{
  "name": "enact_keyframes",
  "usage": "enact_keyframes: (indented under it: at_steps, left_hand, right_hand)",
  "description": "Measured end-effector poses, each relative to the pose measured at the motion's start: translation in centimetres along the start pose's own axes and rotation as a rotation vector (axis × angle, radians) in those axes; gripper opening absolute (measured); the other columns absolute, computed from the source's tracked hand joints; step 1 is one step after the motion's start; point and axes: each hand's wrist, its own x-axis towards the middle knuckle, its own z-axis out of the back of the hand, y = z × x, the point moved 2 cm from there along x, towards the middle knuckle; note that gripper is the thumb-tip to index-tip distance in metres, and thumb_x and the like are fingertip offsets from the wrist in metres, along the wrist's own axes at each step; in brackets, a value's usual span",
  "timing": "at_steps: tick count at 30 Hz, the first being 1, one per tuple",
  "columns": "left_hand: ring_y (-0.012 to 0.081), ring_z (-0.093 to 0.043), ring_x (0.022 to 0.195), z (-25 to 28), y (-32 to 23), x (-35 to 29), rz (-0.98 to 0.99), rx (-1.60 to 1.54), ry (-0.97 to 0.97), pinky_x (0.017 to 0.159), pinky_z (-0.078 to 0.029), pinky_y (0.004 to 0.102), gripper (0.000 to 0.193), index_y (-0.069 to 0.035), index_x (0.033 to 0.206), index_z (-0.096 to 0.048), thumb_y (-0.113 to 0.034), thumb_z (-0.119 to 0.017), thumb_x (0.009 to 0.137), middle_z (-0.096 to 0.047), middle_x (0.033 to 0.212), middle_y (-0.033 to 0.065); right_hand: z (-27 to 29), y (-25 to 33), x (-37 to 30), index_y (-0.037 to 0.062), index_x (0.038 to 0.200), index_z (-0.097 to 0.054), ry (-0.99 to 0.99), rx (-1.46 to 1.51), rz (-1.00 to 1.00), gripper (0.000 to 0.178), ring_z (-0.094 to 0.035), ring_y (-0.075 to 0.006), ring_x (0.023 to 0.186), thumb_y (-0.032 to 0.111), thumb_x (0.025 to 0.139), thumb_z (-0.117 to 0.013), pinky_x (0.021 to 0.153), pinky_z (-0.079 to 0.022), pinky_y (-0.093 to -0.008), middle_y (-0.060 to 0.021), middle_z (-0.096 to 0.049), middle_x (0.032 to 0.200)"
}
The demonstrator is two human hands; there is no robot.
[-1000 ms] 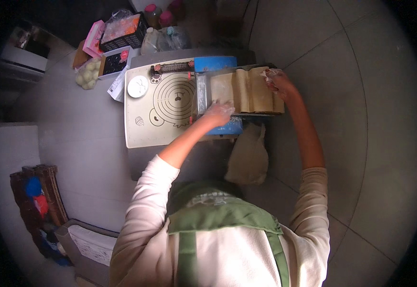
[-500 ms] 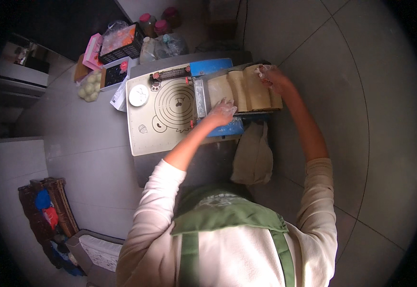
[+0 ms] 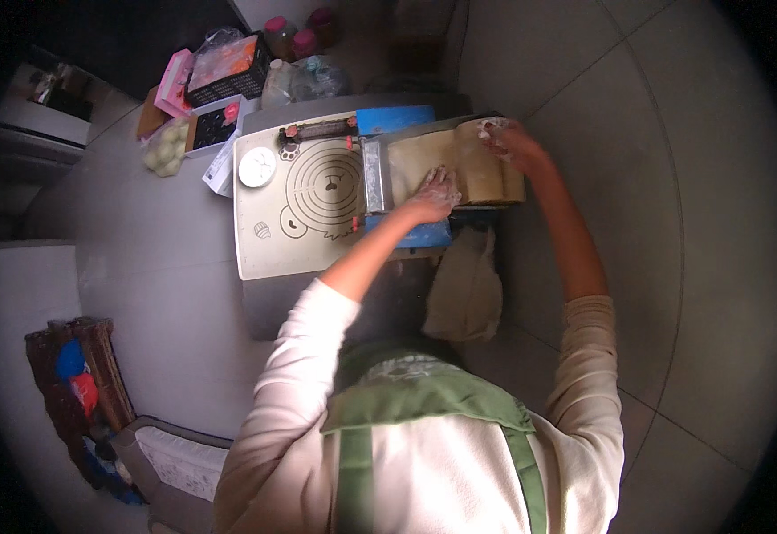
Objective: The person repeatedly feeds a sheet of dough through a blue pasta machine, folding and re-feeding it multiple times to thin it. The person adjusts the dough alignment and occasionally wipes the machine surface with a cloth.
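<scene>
1. Carrying the cream mat [image 3: 259, 254], the dark desk [image 3: 317, 307] shows past the mat's near edge.
2. Right of the mat lies a tan sheet [image 3: 419, 153].
3. Left hand [image 3: 437, 193], right of the mat: grip spread open, resting on the sheet.
4. Right hand [image 3: 510, 146], farther right of the mat, at the sheet's far corner: cannot tell how closed its grip is.
</scene>
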Motion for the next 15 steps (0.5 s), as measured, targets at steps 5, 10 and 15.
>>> enact_keyframes:
  at_steps: [5, 10, 15]
  left_hand:
    - [0.0360, -0.007, 0.134, 1.9, 2.7, -1.6, 0.140, 0.285, 0.007, 0.108, -0.009, 0.0456, 0.058, -0.004, 0.137, -0.023, -0.035, -0.036, 0.090, -0.012, 0.143, 0.0228]
    - [0.0391, -0.001, 0.133, 0.6, 1.7, 1.6, 0.289, 0.048, -0.251, 0.105, -0.007, 0.0551, 0.063, -0.004, 0.138, -0.016, -0.039, -0.036, 0.090, -0.002, 0.144, 0.0239]
    - [0.0420, -0.002, 0.132, -4.6, 0.2, 5.1, 0.094, 0.330, -0.267, 0.105, -0.007, 0.0533, 0.066, 0.003, 0.136, -0.014, -0.040, -0.034, 0.091, -0.005, 0.142, 0.0281]
  right_hand:
    - [-0.5, 1.4, -1.2, 0.0087, 0.090, -0.055, 0.122, -0.061, -0.032, 0.013, -0.049, -0.0056, 0.058, 0.021, 0.090, -0.051, 0.052, -0.040, -0.0194, 0.0002, -0.056, 0.074]
    - [-1.4, 1.7, -1.8, 0.0082, 0.096, -0.054, 0.004, -0.056, -0.089, 0.014, -0.049, -0.0067, 0.065, 0.020, 0.092, -0.047, 0.053, -0.041, -0.0178, 0.0005, -0.054, 0.077]
    - [1.9, -1.6, 2.9, 0.0114, 0.101, -0.053, 0.134, -0.663, 0.704, 0.015, -0.052, -0.0104, 0.076, 0.022, 0.091, -0.048, 0.063, -0.044, -0.0223, 0.0008, -0.055, 0.088]
